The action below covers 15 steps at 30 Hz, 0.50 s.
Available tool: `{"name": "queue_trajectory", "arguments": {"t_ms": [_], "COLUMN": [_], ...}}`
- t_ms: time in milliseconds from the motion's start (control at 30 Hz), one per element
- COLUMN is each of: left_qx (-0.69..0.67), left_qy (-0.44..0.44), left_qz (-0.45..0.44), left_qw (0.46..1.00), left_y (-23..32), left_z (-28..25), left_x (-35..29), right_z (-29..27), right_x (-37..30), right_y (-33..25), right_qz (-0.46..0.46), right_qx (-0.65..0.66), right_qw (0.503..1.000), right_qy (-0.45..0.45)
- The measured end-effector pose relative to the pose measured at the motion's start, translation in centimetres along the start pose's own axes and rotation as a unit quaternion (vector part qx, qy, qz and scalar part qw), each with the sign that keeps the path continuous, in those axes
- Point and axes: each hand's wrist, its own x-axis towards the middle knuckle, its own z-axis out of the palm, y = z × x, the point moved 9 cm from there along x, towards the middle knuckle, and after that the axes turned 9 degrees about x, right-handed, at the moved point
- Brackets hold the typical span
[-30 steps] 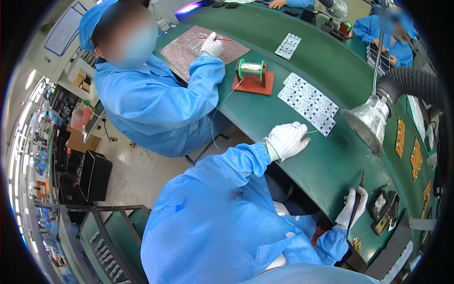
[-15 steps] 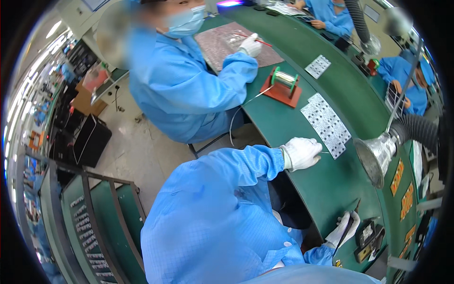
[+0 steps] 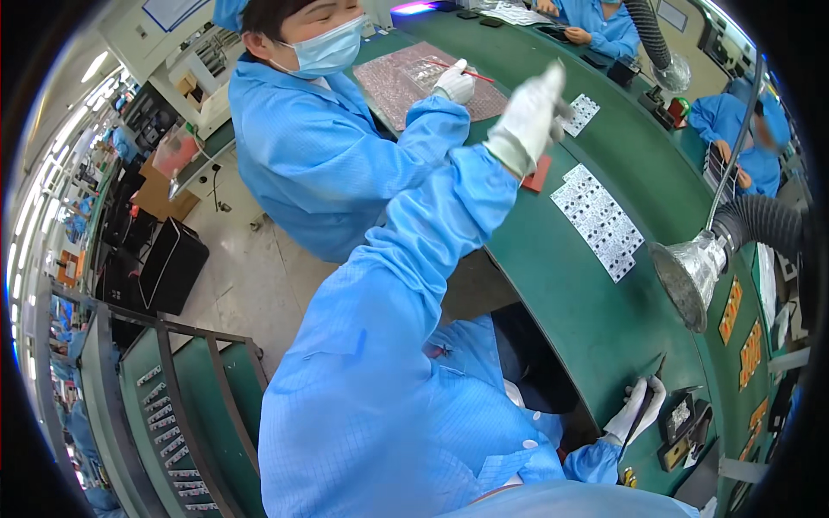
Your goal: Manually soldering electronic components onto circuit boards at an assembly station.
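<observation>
The left hand point(image 3: 528, 114), in a white glove, is raised above the far part of the green bench point(image 3: 604, 285). It is motion-blurred; its grip cannot be told, and nothing can be made out in it. Just beside and partly behind it lies a red pad point(image 3: 537, 175) on the bench. To the right of the pad lies a panel of small white circuit boards point(image 3: 598, 220), flat on the bench; a second, smaller panel point(image 3: 583, 112) lies farther away.

The right hand point(image 3: 637, 410), also gloved, rests at the near edge of the bench. Its grip is closed around a thin dark tool point(image 3: 649, 393), whose tip points toward the far side. Dark fixtures point(image 3: 686, 423) stand just right of this hand.

A silver extraction funnel point(image 3: 686, 276) on a black ribbed hose point(image 3: 764, 223) hangs over the bench, right of the larger panel.

At the far left, a co-worker's gloved hand point(image 3: 453, 82) holds a red stick over a brown mat point(image 3: 414, 82).
</observation>
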Motion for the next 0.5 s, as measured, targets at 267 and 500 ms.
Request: {"name": "queue_trajectory", "arguments": {"t_ms": [267,500], "left_qx": [0.079,0.295], "left_qy": [-0.184,-0.433], "left_qz": [-0.094,-0.158], "left_qw": [0.975,0.837], "left_y": [-2.9,-13.0], "left_z": [5.7,7.9], "left_x": [-3.4,-5.8], "right_z": [0.0,-0.4], "right_x": [-0.3,0.0], "right_y": [-0.2,0.5], "right_qz": [-0.004,-0.017], "right_qx": [0.044,-0.002], "right_qw": [0.999,1.0], "right_qy": [-0.003,-0.003]}}
